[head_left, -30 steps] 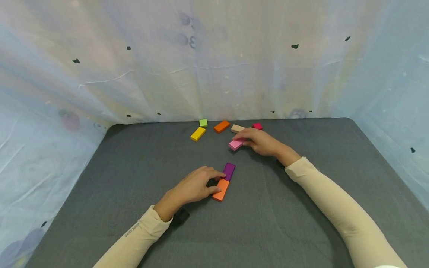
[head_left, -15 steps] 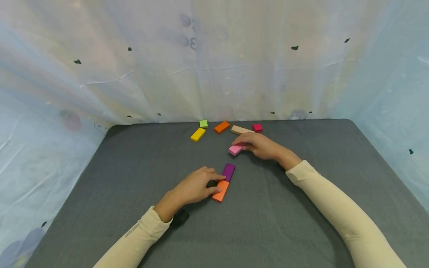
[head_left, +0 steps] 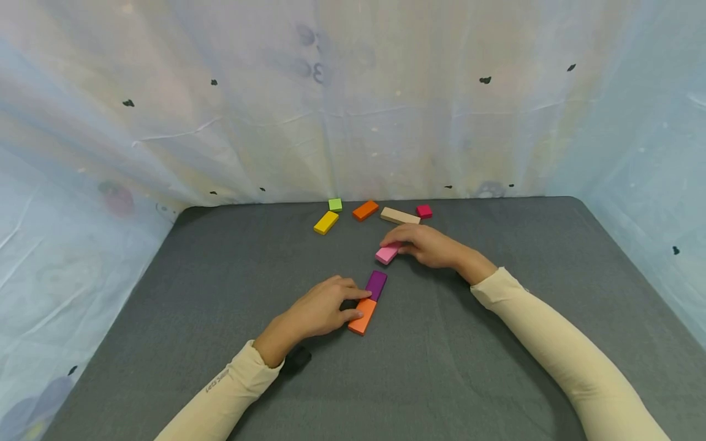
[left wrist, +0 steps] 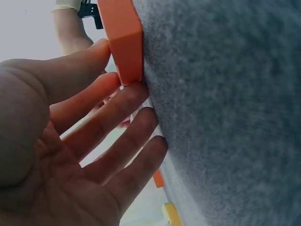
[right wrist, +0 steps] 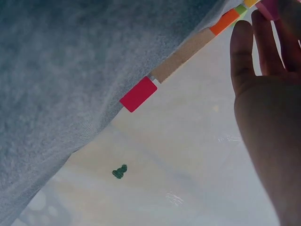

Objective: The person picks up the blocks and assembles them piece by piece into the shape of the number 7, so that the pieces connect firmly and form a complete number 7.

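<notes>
Purple block (head_left: 377, 284), head view only

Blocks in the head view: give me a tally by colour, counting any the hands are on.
Near orange block and far orange block: 2
Purple block: 1
Pink block: 1
Yellow block: 1
Green block: 1
Tan block: 1
Red block: 1
Total: 8

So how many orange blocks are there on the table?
2. The back orange block lies between the yellow block and tan block; the front orange block lies end to end with the purple block, touched by the left hand.
</notes>
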Demonstrator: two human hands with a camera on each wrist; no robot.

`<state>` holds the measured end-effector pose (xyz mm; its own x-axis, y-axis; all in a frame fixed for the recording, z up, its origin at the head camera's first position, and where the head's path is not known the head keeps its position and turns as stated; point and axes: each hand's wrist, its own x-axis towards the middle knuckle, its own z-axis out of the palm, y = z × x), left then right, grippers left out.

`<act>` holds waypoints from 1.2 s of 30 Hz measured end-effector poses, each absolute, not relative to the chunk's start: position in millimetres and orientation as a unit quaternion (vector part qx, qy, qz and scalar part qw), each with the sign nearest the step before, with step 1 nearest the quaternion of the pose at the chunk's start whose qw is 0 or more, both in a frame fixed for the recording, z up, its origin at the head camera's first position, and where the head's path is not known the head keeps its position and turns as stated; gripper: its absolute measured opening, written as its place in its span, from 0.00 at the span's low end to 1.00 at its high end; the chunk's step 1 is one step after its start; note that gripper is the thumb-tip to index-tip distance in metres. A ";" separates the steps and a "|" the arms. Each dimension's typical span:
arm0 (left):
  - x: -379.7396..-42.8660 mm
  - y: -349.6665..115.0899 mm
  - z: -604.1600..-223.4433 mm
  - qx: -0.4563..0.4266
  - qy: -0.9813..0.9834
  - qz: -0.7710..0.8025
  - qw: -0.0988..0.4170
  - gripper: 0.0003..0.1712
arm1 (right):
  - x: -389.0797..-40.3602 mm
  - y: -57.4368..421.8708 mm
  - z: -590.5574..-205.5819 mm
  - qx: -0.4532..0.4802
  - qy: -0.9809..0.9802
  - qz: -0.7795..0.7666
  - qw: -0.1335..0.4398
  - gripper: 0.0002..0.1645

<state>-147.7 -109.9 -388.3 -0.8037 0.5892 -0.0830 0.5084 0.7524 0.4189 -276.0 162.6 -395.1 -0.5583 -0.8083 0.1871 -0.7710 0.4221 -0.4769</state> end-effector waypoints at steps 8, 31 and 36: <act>-150.2 -113.2 -387.3 0.304 0.926 0.193 0.115 0.23 | -273.4 161.1 -394.7 -0.474 0.842 -0.253 0.042 0.20; -150.1 -110.9 -388.1 0.275 0.928 0.216 0.129 0.22 | -269.1 157.9 -398.6 -0.489 0.834 -0.244 0.074 0.22; -149.6 -110.5 -388.8 0.271 0.930 0.215 0.127 0.23 | -269.8 157.1 -400.4 -0.483 0.838 -0.242 0.075 0.23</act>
<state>-149.6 -110.5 -388.8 -0.8209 0.5582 -0.1204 0.4489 0.7611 0.4681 -269.8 157.1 -400.4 -0.5226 -0.8459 0.1067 -0.7730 0.4172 -0.4778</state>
